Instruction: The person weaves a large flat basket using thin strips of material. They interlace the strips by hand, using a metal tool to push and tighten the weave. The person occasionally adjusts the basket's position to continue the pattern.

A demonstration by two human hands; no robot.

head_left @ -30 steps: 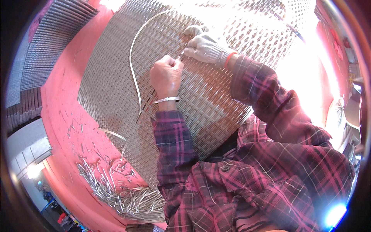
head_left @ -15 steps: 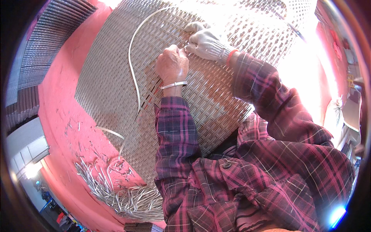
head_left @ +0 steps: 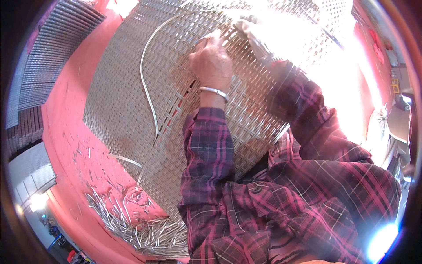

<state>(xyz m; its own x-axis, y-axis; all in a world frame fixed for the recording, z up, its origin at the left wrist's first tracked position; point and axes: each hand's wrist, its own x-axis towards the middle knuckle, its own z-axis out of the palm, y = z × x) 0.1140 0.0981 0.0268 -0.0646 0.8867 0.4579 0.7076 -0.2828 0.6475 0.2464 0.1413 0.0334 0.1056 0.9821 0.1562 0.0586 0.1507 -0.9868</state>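
Note:
A large panel of grey-beige woven strips [head_left: 118, 97] spreads out in front of me, glaring white at the upper right. My left hand [head_left: 212, 61], bare and with a pale band at the wrist, rests on the weave with its fingers curled in; whatever they pinch is hidden. Beside it, a little farther away, is my right hand [head_left: 258, 40] in a pale glove, blurred and half lost in the glare, so its fingers cannot be read. A loose pale strand [head_left: 143, 75] arcs over the panel left of my hands. Below my left hand, a narrow gap [head_left: 178, 107] in the weave shows red.
Pink-red floor [head_left: 66, 110] borders the panel on the left. A heap of cut strands [head_left: 145, 233] lies at the lower left, near scattered scraps [head_left: 90, 152]. Dark ribbed panels [head_left: 61, 48] stand at the upper left. A short strand end [head_left: 125, 159] sticks out past the panel's edge.
Both hands have moved farther away and to the right along the weave. More of the red-showing gap is uncovered. The looped strand has shifted slightly left.

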